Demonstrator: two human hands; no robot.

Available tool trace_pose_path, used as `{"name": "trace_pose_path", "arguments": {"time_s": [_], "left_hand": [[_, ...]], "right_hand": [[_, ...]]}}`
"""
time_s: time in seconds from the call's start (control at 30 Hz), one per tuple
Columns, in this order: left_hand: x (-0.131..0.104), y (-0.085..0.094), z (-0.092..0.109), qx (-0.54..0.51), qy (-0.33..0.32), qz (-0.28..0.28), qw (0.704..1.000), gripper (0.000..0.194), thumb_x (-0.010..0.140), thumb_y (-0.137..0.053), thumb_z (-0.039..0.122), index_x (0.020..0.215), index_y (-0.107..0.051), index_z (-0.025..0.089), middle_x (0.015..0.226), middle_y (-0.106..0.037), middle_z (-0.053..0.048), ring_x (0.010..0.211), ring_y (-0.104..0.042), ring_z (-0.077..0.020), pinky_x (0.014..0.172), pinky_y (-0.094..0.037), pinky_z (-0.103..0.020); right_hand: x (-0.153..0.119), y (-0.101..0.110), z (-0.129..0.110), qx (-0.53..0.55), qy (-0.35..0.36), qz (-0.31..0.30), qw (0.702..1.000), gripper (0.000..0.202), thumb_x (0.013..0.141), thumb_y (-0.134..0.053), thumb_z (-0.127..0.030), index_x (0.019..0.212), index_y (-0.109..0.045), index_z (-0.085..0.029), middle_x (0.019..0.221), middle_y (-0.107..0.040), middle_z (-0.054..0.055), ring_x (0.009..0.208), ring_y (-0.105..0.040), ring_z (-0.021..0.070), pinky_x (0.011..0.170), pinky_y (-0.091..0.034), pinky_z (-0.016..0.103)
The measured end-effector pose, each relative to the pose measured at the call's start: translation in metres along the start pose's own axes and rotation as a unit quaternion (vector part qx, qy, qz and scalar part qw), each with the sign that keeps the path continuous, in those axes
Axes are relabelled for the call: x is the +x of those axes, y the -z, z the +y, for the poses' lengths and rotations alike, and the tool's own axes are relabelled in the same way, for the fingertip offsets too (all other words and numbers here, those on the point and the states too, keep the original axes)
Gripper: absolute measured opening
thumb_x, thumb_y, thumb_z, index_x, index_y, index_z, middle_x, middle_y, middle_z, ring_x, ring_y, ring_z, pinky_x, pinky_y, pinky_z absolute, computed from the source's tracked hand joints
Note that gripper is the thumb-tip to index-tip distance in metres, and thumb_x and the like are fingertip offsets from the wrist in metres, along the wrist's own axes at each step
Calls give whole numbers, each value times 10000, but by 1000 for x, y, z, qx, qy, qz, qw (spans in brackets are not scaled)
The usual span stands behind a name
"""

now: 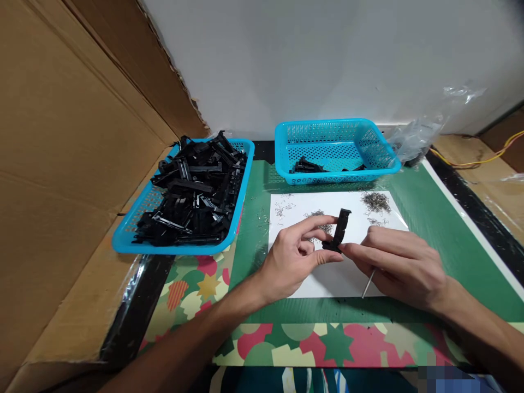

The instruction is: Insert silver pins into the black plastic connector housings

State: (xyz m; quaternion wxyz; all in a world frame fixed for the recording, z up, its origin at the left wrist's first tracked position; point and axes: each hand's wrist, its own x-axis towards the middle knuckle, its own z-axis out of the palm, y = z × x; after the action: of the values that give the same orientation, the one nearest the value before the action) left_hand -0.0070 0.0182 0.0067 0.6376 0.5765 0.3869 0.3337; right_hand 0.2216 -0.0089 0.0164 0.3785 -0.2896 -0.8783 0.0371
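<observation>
Two hands are seen, a left hand [292, 256] and a right hand [399, 262], and one black plastic part [339, 229] is held between them. One thin metal pin [368, 284] is gripped in the right hand. Two blue baskets are counted: a left basket [126, 240] heaped with black parts too many to number, and a right basket [385, 158] with only a few. One white sheet [327, 281] is laid out, with small metal clips [375, 201] scattered beyond counting

The surface [446, 229] wears a green mat, with a patterned sheet [286, 344] along its near edge. On it lie a white sheet [327, 281] strewn with small metal clips [375, 201], a blue basket [135, 232] heaped with black parts, a second basket [327, 136] nearly bare, and a plastic bag [421, 134].
</observation>
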Motion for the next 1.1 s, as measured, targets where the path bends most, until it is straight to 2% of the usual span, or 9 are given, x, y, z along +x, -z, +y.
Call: {"name": "trace_pose_path", "arguments": {"time_s": [0.27, 0.47, 0.6, 0.67, 0.77, 0.9, 1.0, 1.1], "left_hand": [[1, 0, 2, -45, 7, -6, 999, 678, 715, -963, 331, 1324, -712, 172, 989, -732, -56, 506, -403, 0, 483, -404, -155], [-1, -2, 6, -65, 31, 5, 997, 629, 715, -961, 302, 1287, -743, 156, 966, -762, -73, 569, -635, -78, 551, -548, -193], [1, -1, 5, -96, 43, 8, 994, 722, 650, -1004, 322, 1303, -744, 157, 938, -777, -71, 653, -711, -130, 619, -586, -215], [3, 0, 4, -99, 40, 7, 994, 757, 643, -1009, 346, 1325, -739, 159, 962, -783, -80, 659, -700, -129, 582, -552, -200], [5, 1, 3, -99, 35, -1, 994, 733, 694, -981, 401, 1341, -741, 154, 1004, -778, -97, 595, -620, -83, 484, -433, -169], [4, 3, 2, -122, 35, -32, 991, 683, 803, -901, 472, 1362, -731, 118, 885, -760, -100, 522, -499, -57, 426, -309, -180], [1, 5, 4, -122, 45, -73, 989, 662, 898, -803, 522, 1411, -698, 118, 863, -763, -107, 448, -363, -24, 400, -252, -193], [-2, 5, 7, -100, 48, -101, 989, 642, 949, -731, 557, 1416, -693, 118, 896, -771, -123, 452, -366, -28, 405, -272, -198]], "right_hand": [[5, 0, -6, 20, -37, 15, 999, 239, 978, -604, -20, 1117, -700, -188, 647, -517, -33, 549, -459, 121, 521, -328, 285], [1, -1, -8, 23, -32, -6, 999, 310, 981, -587, 9, 1204, -691, -180, 703, -556, -12, 592, -471, 129, 537, -342, 292], [0, -1, -6, 13, -2, 6, 1000, 400, 961, -601, 29, 1328, -661, -120, 738, -567, 5, 634, -444, 148, 563, -338, 303], [0, 0, -4, 5, 3, -3, 1000, 420, 972, -591, 18, 1365, -650, -116, 736, -562, 4, 634, -436, 151, 568, -339, 304], [-1, 1, -1, -19, -9, -4, 1000, 363, 989, -611, -24, 1323, -685, -144, 713, -536, -9, 625, -448, 150, 570, -352, 300], [0, 3, 2, -52, -49, 23, 997, 290, 971, -720, -118, 1256, -723, -170, 696, -522, -21, 624, -487, 146, 579, -399, 284], [3, 4, 3, -29, -59, 43, 997, 276, 954, -727, -88, 1216, -736, -172, 702, -546, -11, 624, -504, 145, 575, -409, 283], [5, 5, 4, 12, -41, 53, 998, 233, 970, -650, -30, 1115, -757, -179, 719, -594, 14, 621, -522, 145, 567, -405, 289]]}}
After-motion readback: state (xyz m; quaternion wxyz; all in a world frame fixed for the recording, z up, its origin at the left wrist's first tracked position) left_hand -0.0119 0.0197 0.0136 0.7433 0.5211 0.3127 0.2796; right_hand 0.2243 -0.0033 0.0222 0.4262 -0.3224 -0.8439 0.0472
